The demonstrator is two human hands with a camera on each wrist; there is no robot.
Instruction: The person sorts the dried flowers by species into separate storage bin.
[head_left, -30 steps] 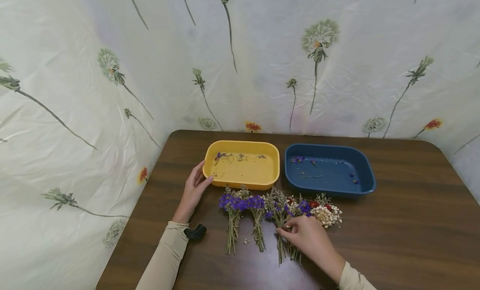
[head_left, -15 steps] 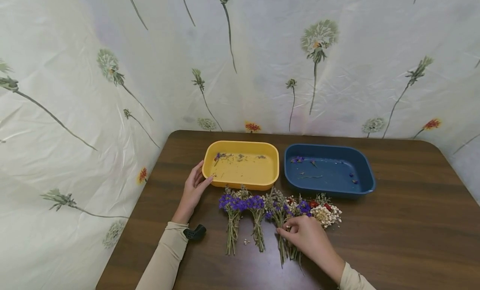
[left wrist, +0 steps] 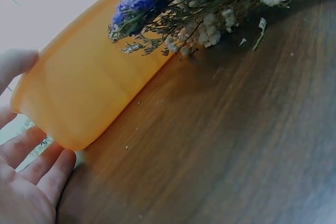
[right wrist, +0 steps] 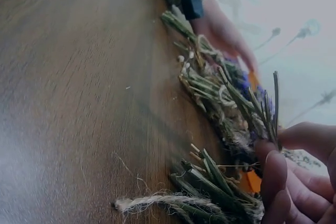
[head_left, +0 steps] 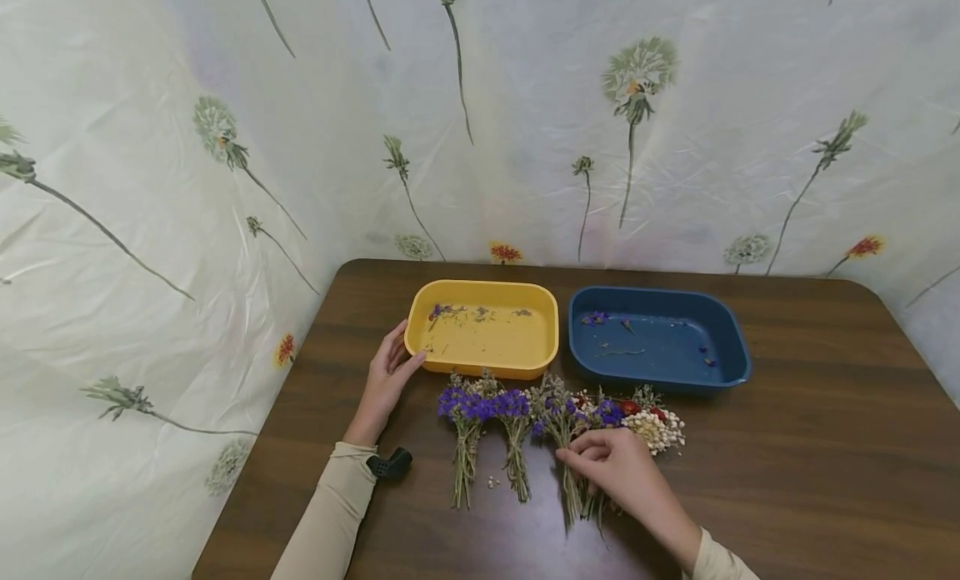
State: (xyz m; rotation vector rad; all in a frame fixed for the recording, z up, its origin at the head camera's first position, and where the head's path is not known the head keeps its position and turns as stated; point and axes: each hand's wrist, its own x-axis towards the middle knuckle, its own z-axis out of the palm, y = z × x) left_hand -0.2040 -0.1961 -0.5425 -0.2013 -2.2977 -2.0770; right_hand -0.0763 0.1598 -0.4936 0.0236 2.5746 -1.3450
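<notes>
My left hand (head_left: 387, 376) rests at the near left corner of the yellow tray (head_left: 491, 370), thumb on the rim and fairly straight fingers along the outer wall. My right hand (head_left: 617, 465) pinches the stems of a dried flower bouquet (head_left: 558, 417) between thumb and fingers. Its stem ends (right wrist: 269, 111) stick up in the right wrist view. Left of it lie two twine-tied bouquets, one at the far left (head_left: 465, 417) and one in the middle (head_left: 515, 430). Under and beside my right hand, more dried flowers with white and red heads (head_left: 654, 426) are partly hidden.
A blue tray (head_left: 660, 382) stands right of the yellow one, with a few purple petals and stem bits inside. Small white flower crumbs (head_left: 492, 482) lie on the brown table (head_left: 795, 447). A flower-patterned curtain (head_left: 525, 147) hangs behind the table.
My right hand has shifted slightly right, and the stems it pinches have swung a little right with it. The left hand and both trays stay as they were.
</notes>
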